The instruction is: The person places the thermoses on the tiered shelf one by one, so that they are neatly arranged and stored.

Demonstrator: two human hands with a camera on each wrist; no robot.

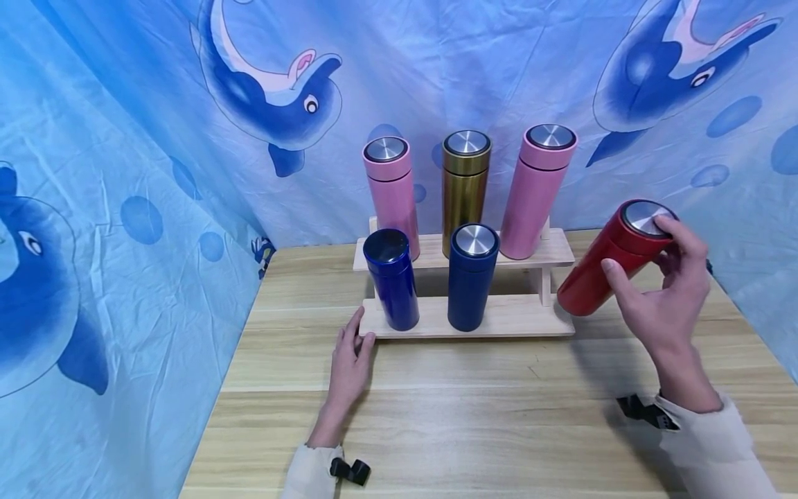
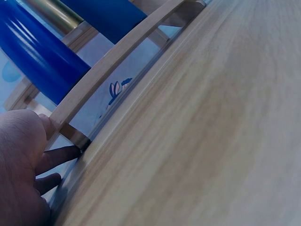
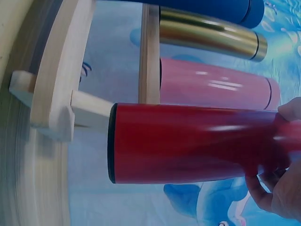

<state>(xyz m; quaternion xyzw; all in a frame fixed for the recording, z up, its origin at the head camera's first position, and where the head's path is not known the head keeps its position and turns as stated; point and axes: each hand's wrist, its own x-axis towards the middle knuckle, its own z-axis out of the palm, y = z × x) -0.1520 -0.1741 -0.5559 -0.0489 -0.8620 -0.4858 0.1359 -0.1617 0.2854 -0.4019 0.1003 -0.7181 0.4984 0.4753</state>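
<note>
A red thermos (image 1: 601,267) tilts beside the right end of a two-tier wooden display rack (image 1: 517,315). My right hand (image 1: 670,291) grips it near its silver-topped lid, thumb on one side and fingers round the other. In the right wrist view, the base of the red thermos (image 3: 188,143) is off the boards. My left hand (image 1: 350,367) holds the left front corner of the rack's lower board, thumb at the front edge. Seen from the left wrist, fingers of the left hand (image 2: 21,160) reach under that board, close to a rack leg (image 2: 75,135).
On the lower tier stand a glossy blue thermos (image 1: 394,284) and a matte dark blue thermos (image 1: 472,281). The upper tier bears a pink thermos (image 1: 394,197), a gold thermos (image 1: 464,194) and another pink thermos (image 1: 535,197). A dolphin-print curtain (image 1: 399,62) hangs behind the wooden table (image 1: 461,416).
</note>
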